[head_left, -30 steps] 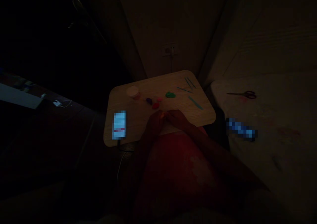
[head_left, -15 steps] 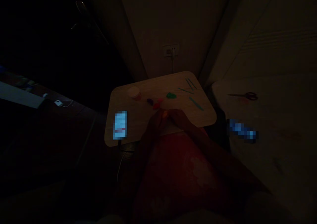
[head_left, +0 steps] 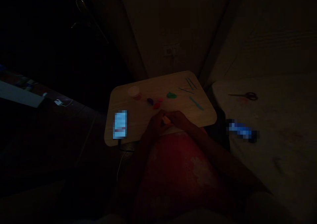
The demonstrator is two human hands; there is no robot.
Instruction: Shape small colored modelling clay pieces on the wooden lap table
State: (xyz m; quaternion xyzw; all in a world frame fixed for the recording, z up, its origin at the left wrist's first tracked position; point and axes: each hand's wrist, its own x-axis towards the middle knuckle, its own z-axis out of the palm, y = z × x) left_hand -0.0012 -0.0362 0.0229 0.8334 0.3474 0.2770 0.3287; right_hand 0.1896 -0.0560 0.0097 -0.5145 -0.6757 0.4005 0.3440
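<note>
In dim light, an orange lump of modelling clay [head_left: 166,120] is held between my two hands near the front edge of a small wooden table [head_left: 138,125]. My left hand [head_left: 156,121] curls around its left side. The fingers of my right hand [head_left: 178,118] press on it from the right. Just beyond my hands lie a red clay lump [head_left: 157,105], a smaller pink one [head_left: 160,100] and a dark blue or purple one [head_left: 150,101]. Farther back is a flattened green clay piece [head_left: 171,95].
A tub with a pale lid [head_left: 134,92] stands at the back left. A lit phone [head_left: 120,125], its screen blurred out, lies at the left with a cable. Thin sticks [head_left: 190,84] and a teal knife-like tool [head_left: 196,103] lie at the right. Scissors [head_left: 245,95] rest on a pale surface beyond.
The orange clay has shifted slightly towards me and shows more of its surface between my fingers. My hands have turned a little around it. Other things on the table stay put.
</note>
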